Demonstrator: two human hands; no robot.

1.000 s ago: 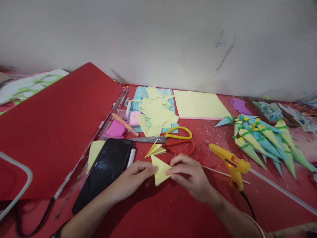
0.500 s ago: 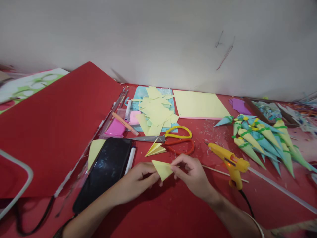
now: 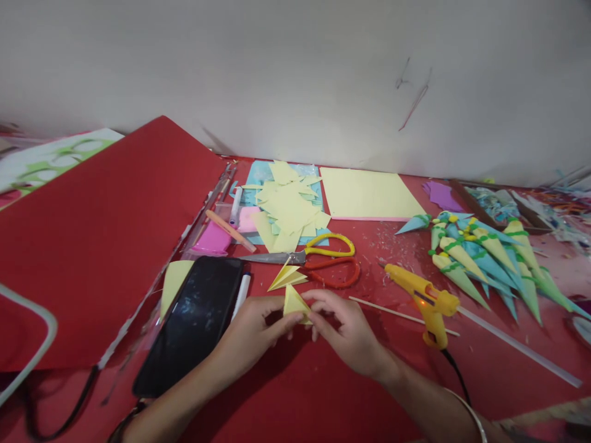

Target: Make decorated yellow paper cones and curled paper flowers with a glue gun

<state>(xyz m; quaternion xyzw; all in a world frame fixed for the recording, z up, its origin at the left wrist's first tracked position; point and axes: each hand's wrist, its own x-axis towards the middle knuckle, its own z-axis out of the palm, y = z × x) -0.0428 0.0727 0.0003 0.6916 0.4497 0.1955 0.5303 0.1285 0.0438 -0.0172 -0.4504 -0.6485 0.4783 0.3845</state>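
Note:
Between my two hands is a small folded piece of yellow paper (image 3: 295, 303), its point facing up and away. My left hand (image 3: 258, 326) pinches its lower left side with thumb and fingers. On the other side, my right hand (image 3: 344, 326) grips the lower right edge between thumb and forefinger. Just beyond lies another pleated yellow paper piece (image 3: 287, 278). Scissors (image 3: 295, 257) with one yellow and one red handle rest behind it. To the right, a thin wooden stick (image 3: 401, 316) lies near the yellow glue gun (image 3: 422, 298).
A black phone (image 3: 191, 326) lies left of my hands. Cut yellow paper pieces (image 3: 290, 206) are heaped behind the scissors, beside a yellow sheet (image 3: 369, 194). Finished paper cones (image 3: 484, 258) pile up at right. A big red board (image 3: 101, 246) covers the left side.
Both hands have turned the yellow paper so its point now faces upward. My right hand has shifted its grip to the lower right edge. The view has moved slightly.

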